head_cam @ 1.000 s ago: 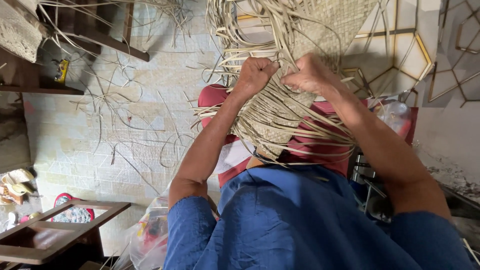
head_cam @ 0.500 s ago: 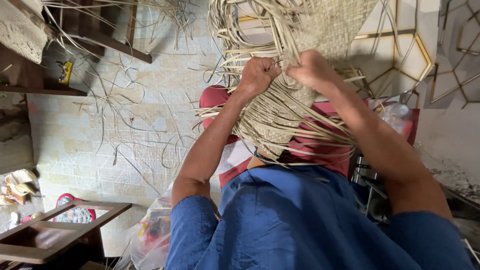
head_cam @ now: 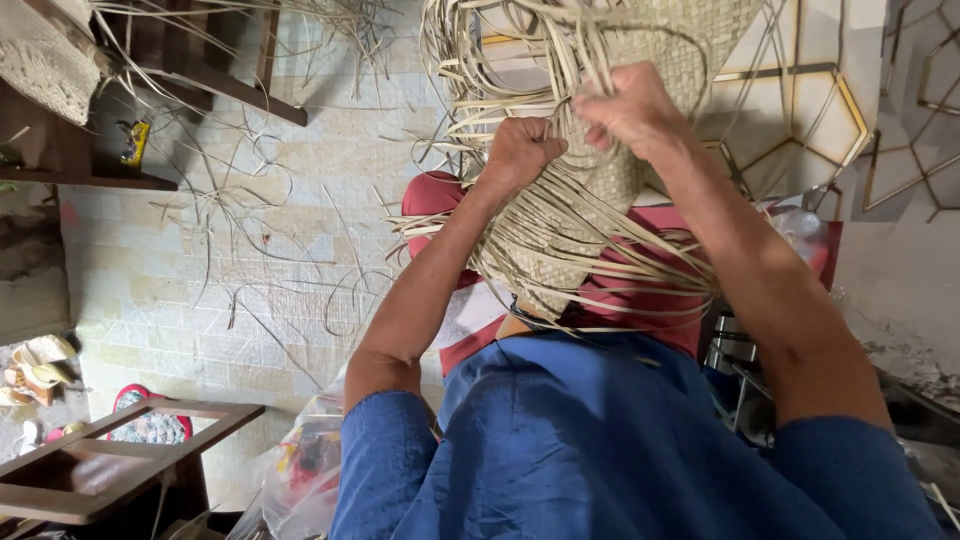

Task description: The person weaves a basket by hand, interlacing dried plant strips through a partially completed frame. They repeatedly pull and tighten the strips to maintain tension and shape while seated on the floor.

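Note:
A half-woven piece of pale straw rests on my lap over red trousers, its loose strips fanning out above and to the sides. My left hand is fisted around a few strips at the weave's upper edge. Just to its right and slightly higher, my right hand is clenched on another bunch of strips. The two hands are close together, nearly touching. Blue sleeves cover my upper arms.
Loose straw strips litter the tiled floor on the left. A wooden frame stool and a plastic bag sit at the lower left, a dark wooden shelf at the upper left. Gold wire frames stand at the upper right.
Both hands have shifted a little upward and to the right on the strips, staying clenched. The weave stays on my lap.

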